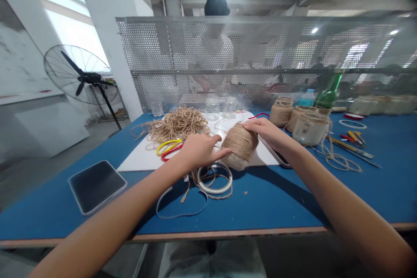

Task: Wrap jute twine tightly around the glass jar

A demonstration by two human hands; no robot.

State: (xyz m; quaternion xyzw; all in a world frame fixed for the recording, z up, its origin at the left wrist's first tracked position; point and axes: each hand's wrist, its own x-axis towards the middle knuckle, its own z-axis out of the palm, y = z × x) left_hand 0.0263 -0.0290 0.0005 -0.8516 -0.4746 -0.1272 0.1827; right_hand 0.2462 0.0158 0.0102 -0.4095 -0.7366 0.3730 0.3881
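Observation:
A glass jar wrapped in jute twine [240, 142] is tilted above the table, its lower end still bare. My right hand [265, 130] grips its upper right side, thumb and fingers pressed on the twine. At the jar's left, my left hand [202, 150] has thumb and forefinger spread apart, one fingertip reaching the wrapped side. Whether a strand runs through its fingers is hard to see. Behind that hand lies a loose heap of jute twine [180, 124]. Scissors with yellow and red handles [169, 147] lie partly under the hand. A white tape roll [215, 189] rests below the jar.
A tablet-like dark device [97, 186] lies at the left. White paper [137, 163] covers part of the blue table. Right of it stand twine-wrapped jars [282, 112], a green bottle [330, 91] and several tools [355, 138]. A perforated metal screen [169, 52] rises behind, with a person [216, 56] beyond.

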